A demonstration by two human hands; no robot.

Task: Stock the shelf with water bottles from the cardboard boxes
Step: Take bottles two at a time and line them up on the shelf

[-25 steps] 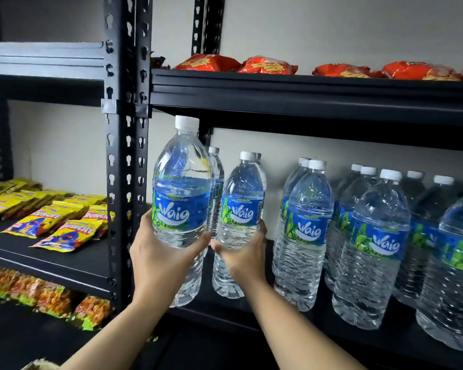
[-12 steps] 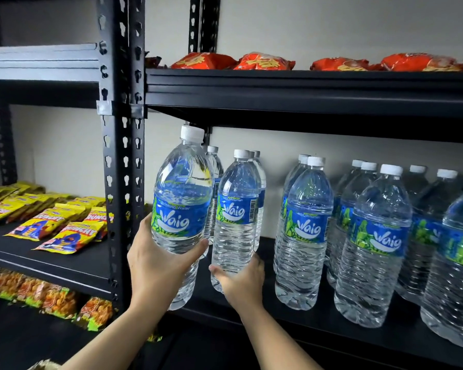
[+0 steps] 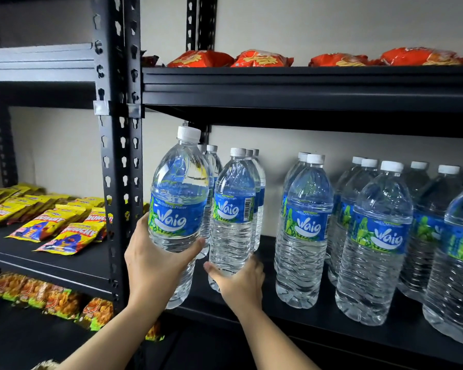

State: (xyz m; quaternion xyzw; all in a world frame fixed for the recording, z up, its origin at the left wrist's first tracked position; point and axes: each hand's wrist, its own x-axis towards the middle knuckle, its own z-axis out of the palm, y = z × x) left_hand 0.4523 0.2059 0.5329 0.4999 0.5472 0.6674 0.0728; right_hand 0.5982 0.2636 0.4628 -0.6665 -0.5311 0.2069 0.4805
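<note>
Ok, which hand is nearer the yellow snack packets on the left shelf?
Left. The left hand grips a clear plastic water bottle just across the black metal upright from the yellow snack packets; the right hand holds a second bottle farther right, away from them.

Left hand [image 3: 155, 265], right hand [image 3: 241, 283] extended forward, fingers [image 3: 191, 249] curled.

Water bottles [image 3: 178, 206] labelled "Waig", "Drinking Water"; yellow snack packets [image 3: 70, 236] read "CRUNCHY".

The upright post [image 3: 118, 182] blocked the raised bottle [image 3: 179, 209] at 9 o'clock; the upper shelf beam [image 3: 305, 86] sat just above its cap at 12. At 3, beyond the standing bottle [image 3: 233, 222], a narrow gap of shelf [image 3: 292, 320] lay open before the next bottle row [image 3: 305, 231].
</note>
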